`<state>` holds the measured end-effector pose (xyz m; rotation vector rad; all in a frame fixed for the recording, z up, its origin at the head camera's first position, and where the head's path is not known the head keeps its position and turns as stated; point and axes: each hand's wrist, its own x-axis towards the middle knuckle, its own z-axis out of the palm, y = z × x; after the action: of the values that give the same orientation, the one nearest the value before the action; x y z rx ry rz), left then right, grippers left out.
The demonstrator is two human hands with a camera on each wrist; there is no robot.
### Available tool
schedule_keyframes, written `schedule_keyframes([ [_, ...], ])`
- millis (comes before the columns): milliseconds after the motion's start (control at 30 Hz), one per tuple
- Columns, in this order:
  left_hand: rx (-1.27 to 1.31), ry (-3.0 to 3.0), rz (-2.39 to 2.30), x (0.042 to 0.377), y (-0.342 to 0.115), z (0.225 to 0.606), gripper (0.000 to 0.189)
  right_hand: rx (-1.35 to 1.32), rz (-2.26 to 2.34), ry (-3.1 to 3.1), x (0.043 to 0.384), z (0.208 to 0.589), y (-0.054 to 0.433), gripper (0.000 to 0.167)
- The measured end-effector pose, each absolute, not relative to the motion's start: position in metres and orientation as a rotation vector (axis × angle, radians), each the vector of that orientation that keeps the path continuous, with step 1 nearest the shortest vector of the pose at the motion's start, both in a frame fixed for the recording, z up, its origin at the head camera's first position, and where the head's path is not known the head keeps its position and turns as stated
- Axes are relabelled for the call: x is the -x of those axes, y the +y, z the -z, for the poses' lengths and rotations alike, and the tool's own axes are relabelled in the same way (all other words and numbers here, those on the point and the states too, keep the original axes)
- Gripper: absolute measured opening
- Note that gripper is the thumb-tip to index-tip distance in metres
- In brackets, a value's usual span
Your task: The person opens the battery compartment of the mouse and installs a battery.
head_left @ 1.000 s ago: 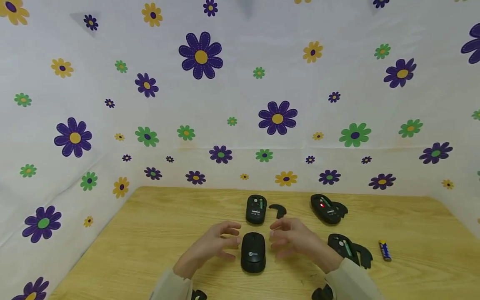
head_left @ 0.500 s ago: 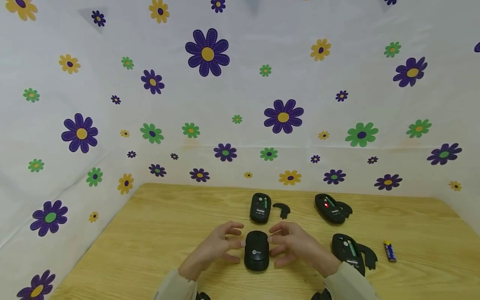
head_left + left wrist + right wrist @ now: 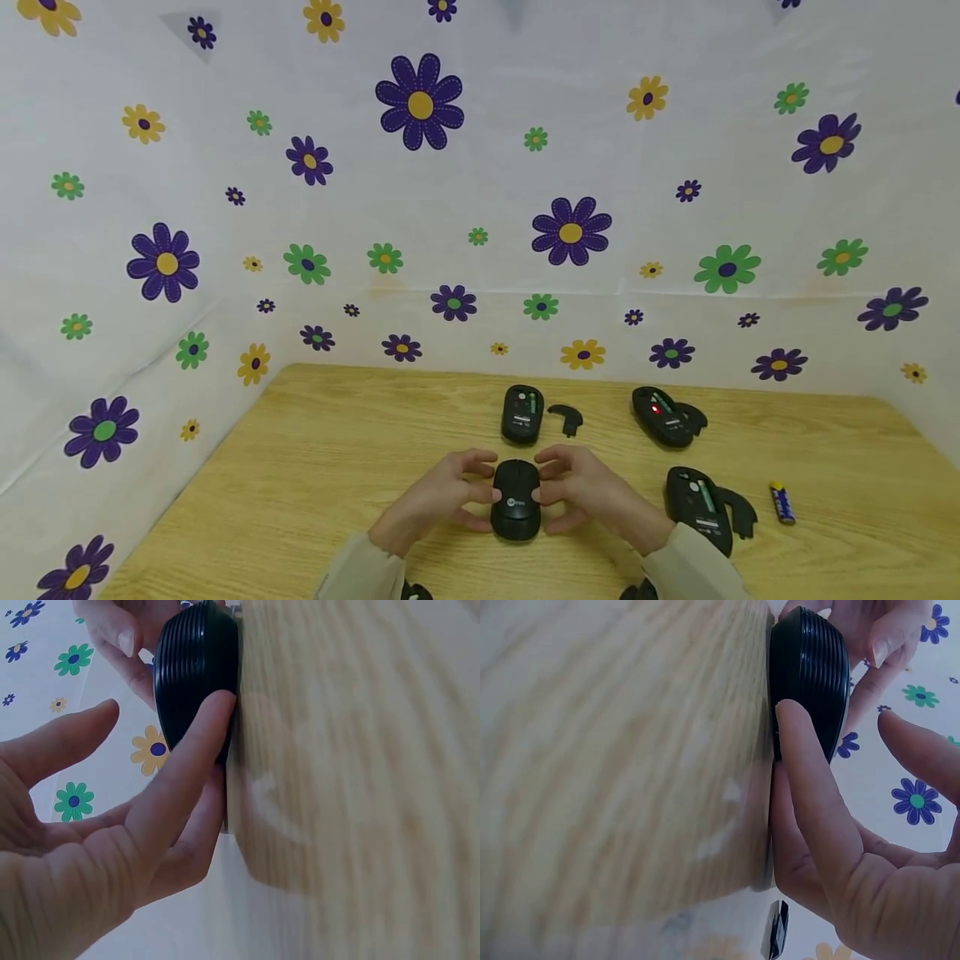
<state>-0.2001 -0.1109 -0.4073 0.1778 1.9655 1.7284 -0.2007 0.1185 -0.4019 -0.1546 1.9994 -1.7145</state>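
Note:
A black computer mouse (image 3: 516,518) sits right side up on the wooden table, its buttons pointing away from me. On its left side is my left hand (image 3: 447,492), and on its right side my right hand (image 3: 583,490). In the left wrist view, an extended finger of the left hand (image 3: 142,814) reaches the lower side of the ribbed mouse (image 3: 187,667), while another finger stays raised off it. Likewise, in the right wrist view, an outstretched finger of the right hand (image 3: 855,840) meets the mouse (image 3: 810,675) low on its side.
Behind it lies an upturned mouse (image 3: 522,414) beside its loose battery cover (image 3: 567,420). Two more upturned mice, one with a red light (image 3: 662,417) and one nearer (image 3: 697,508), have covers alongside. A blue and yellow battery (image 3: 782,503) lies at right. Flowered cloth (image 3: 480,167) stands behind.
Both hands have closed in from the two sides until their fingers meet the black mouse. The whole scene has shifted slightly right in the head view.

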Motion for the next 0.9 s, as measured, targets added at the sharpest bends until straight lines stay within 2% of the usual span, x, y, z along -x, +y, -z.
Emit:
schedule_keyframes([
  [267, -0.209, 1.907, -1.789, 0.2006, -0.1066, 0.4080, 0.060, 0.160, 1.716, 2.074, 0.2013, 0.4022, 0.1135, 0.055],
  [567, -0.245, 1.978, -1.788, 0.1992, -0.1068, 0.4076, 0.066, 0.160, 1.771, 2.105, 0.1998, 0.4008, 0.1138, 0.055],
  [900, -0.297, 1.933, -1.832, 0.1957, -0.1041, 0.4023, 0.065, 0.193, 1.769, 2.130, 0.1948, 0.3930, 0.1231, 0.058],
])
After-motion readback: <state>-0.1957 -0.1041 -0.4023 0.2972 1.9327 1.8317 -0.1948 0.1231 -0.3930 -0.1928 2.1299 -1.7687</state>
